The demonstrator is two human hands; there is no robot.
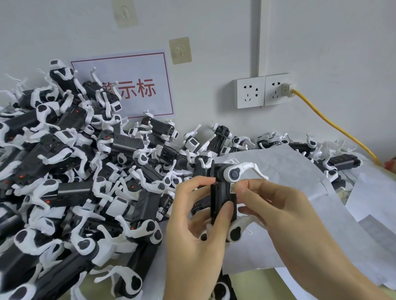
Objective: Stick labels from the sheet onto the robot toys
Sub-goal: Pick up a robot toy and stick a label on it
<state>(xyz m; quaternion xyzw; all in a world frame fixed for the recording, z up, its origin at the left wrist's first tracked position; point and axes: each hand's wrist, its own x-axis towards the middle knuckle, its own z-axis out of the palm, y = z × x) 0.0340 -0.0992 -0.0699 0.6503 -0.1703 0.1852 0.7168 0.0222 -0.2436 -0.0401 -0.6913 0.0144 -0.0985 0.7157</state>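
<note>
Left hand (195,218) grips an upright black robot toy (224,194); right hand (274,205) fingertips pinch a small label (232,189) against its side

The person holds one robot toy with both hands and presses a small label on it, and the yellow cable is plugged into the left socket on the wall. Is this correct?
Not quite. In the head view the yellow cable is plugged into the right socket, not the left one. The rest holds: the left hand and right hand hold one robot toy, and a right fingertip presses the small label.
</note>
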